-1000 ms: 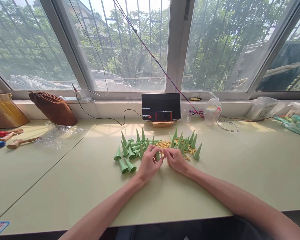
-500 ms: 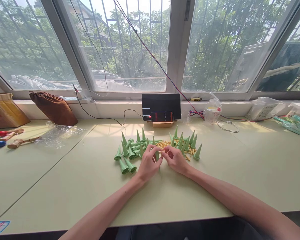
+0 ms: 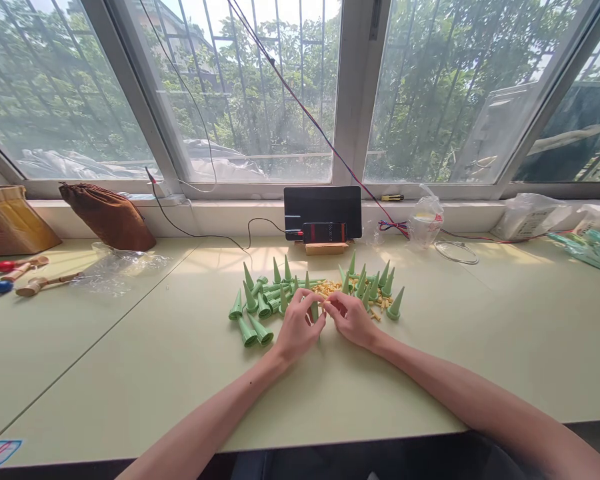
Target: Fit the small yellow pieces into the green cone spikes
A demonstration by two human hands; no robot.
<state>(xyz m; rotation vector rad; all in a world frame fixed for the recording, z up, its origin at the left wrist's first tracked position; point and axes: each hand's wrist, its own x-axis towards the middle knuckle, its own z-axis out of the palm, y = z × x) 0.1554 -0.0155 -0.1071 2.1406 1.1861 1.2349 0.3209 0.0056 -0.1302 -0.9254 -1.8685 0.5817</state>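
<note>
My left hand (image 3: 300,327) is closed around a green plastic cone spike (image 3: 315,312); its narrow tip shows just below the fingers. Close beside it, my right hand (image 3: 351,319) has thumb and forefinger pinched at the cone's upper end. What looks like a small yellow peg sits in that pinch, mostly hidden by the fingertips. Beyond both hands lies a pile of small yellow pegs (image 3: 333,287). Several green cones stand upright to the right, such as the end cone (image 3: 395,305). More cones lie on their sides at left, among them an open-ended cone (image 3: 261,330).
A phone (image 3: 325,233) leans on a dark tablet (image 3: 323,200) behind the cones. At left are wooden toys (image 3: 35,285), crumpled clear plastic (image 3: 113,270) and a brown drawstring bag (image 3: 107,217). A clear bag with a cup (image 3: 427,220) and a coiled cable (image 3: 455,253) lie at right.
Almost nothing differs. My right fingertips have shifted very slightly at the cone's end; both hands keep their place and the cones on the table have not moved.
</note>
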